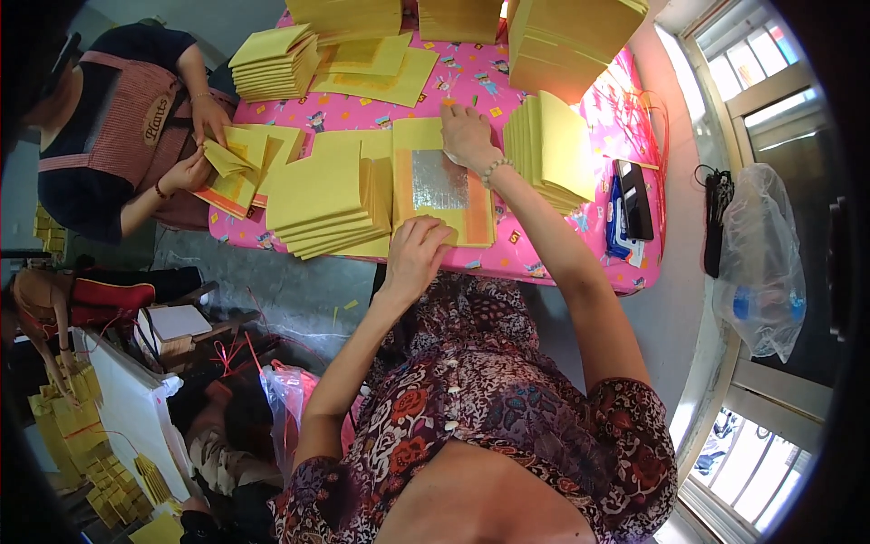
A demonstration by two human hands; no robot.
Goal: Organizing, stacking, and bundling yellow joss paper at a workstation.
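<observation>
Head view, frame centre: folded yellow-paper stack [317, 195] looks done; foil-faced sheet [437, 189] lies unfolded under left hand [419, 249] and right hand [468, 140], grip indeterminable.

The flat yellow paper sheet [478, 204] bears orange bands beside a silvery foil rectangle [439, 186]. The pink cloth-covered surface [467, 74] is scattered with multicoloured cartoon figures. The dark floral garment [408, 403] mixes red and white; the beaded bracelet [494, 170] seems pale green.

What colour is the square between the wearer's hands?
The square is silver, clearest in head view.
</observation>
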